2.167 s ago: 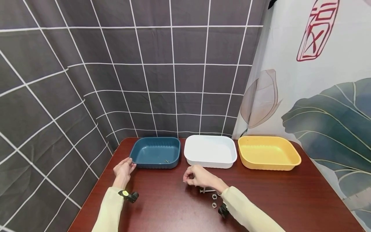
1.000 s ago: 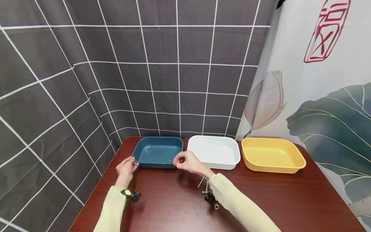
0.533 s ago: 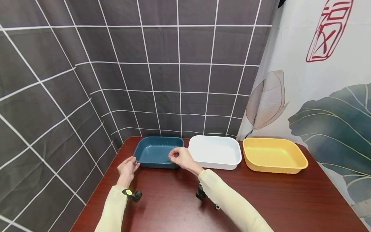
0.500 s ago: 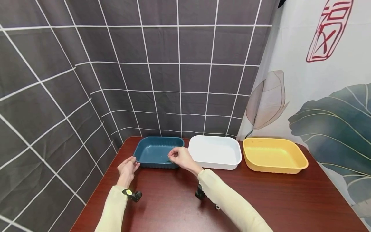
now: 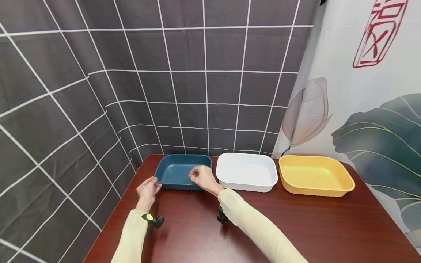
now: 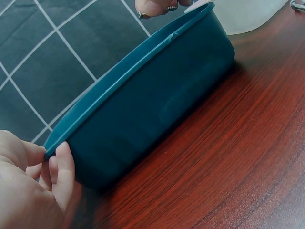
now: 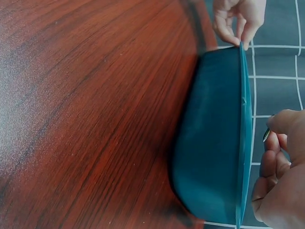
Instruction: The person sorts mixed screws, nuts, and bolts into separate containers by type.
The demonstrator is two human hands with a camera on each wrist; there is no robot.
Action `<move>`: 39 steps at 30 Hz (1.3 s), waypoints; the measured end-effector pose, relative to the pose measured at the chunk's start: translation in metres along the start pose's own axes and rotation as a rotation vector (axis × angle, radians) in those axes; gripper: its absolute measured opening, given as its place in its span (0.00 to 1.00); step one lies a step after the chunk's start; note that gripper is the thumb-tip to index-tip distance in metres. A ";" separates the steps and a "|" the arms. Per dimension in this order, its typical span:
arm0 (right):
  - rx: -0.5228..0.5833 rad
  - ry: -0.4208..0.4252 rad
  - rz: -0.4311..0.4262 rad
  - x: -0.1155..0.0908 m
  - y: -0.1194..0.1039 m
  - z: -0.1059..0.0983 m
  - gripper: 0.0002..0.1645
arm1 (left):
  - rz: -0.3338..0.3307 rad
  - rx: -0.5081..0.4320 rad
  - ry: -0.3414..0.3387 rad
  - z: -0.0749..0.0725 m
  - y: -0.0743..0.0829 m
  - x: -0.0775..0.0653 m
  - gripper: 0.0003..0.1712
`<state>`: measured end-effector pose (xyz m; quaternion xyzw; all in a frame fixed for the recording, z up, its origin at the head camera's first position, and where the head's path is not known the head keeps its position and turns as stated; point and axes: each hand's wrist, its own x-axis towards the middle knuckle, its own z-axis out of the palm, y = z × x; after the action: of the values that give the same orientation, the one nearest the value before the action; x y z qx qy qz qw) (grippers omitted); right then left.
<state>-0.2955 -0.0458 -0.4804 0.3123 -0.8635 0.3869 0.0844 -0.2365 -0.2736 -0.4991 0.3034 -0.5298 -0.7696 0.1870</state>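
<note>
My left hand (image 5: 147,190) pinches the left front rim of a dark teal plastic tray (image 5: 171,171) between thumb and fingers. In the left wrist view that left hand (image 6: 35,183) has its thumb inside the rim and its fingers against the outer wall. Over the tray's right part, my right hand (image 5: 204,178) holds a tiny item at its fingertips. The right wrist view shows this as a small threaded screw (image 7: 266,135) pinched by the right hand (image 7: 283,164), above the rim. The tray's right floor is hidden behind the hand.
A white tray (image 5: 246,185) and a yellow tray (image 5: 315,190) stand in a row to the right on the dark red wooden table (image 5: 187,226). A metal part (image 6: 298,6) lies at the left wrist view's top right corner. A dark checked cloth hangs behind.
My right hand has moved from the table in front of the white tray, leftward and up over the teal tray. Its sleeve now covers the nuts and bolts. The left hand keeps its grip.
</note>
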 end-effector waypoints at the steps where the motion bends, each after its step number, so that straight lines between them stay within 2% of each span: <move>1: -0.011 0.005 -0.004 0.000 0.001 -0.001 0.03 | -0.001 -0.003 -0.002 0.001 -0.001 0.000 0.21; 8: -0.056 0.024 0.001 -0.002 0.007 -0.002 0.03 | -0.007 -0.007 -0.003 0.006 -0.005 -0.002 0.21; 14: -0.043 0.026 0.006 -0.005 0.009 -0.003 0.03 | -0.004 -0.009 -0.005 0.008 -0.008 -0.003 0.20; 18: 0.006 0.037 0.003 -0.008 0.008 -0.011 0.03 | -0.004 -0.007 -0.003 0.009 -0.008 -0.003 0.20; 25: 0.131 0.160 -0.019 -0.020 0.010 -0.043 0.03 | 0.005 -0.007 0.006 0.007 -0.007 -0.004 0.21; 31: 0.234 0.260 -0.008 -0.042 0.021 -0.076 0.04 | 0.000 -0.007 0.011 0.003 -0.006 -0.006 0.22; 34: 0.236 0.318 0.005 -0.055 0.027 -0.095 0.04 | 0.001 -0.028 0.009 0.002 -0.005 -0.007 0.19; 39: 0.236 0.363 0.063 -0.081 0.037 -0.120 0.04 | -0.005 -0.079 0.026 -0.002 -0.003 -0.013 0.05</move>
<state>-0.2659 0.0981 -0.4521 0.2182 -0.7921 0.5378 0.1893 -0.2260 -0.2658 -0.4992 0.3071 -0.4958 -0.7863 0.2038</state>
